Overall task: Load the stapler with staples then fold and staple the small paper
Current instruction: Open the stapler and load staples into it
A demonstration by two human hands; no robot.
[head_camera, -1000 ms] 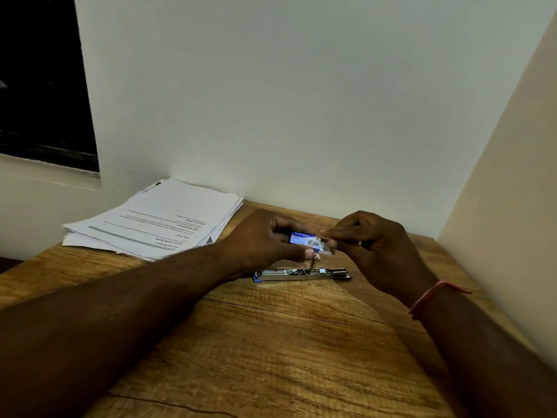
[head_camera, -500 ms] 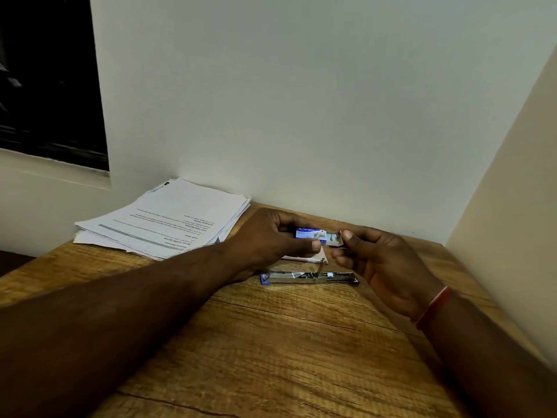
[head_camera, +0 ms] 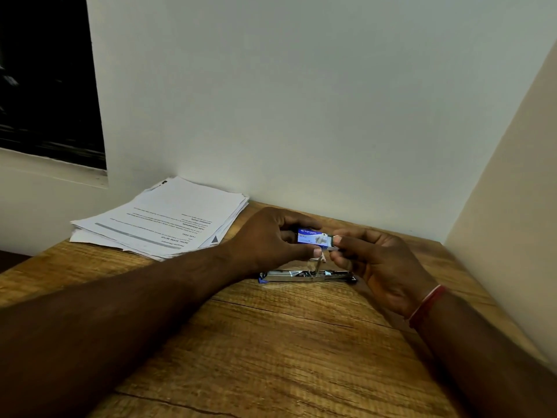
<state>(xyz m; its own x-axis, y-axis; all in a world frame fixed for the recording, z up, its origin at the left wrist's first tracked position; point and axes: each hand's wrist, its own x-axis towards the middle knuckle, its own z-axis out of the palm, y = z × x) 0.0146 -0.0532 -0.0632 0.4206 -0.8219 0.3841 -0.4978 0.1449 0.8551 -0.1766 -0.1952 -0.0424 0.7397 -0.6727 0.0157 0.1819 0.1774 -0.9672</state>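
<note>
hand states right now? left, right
Left hand: closed, gripping the small blue-and-white cardboard staple box.
Right hand: closed, pinching the grey piece protruding from that box's end; staples or tray, cannot tell.

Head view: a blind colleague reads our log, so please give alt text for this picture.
The left hand grips a blue staple box while the right hand pinches its end, just above a stapler lying opened flat on a wooden table. A paper stack lies at the table's back left.
</note>
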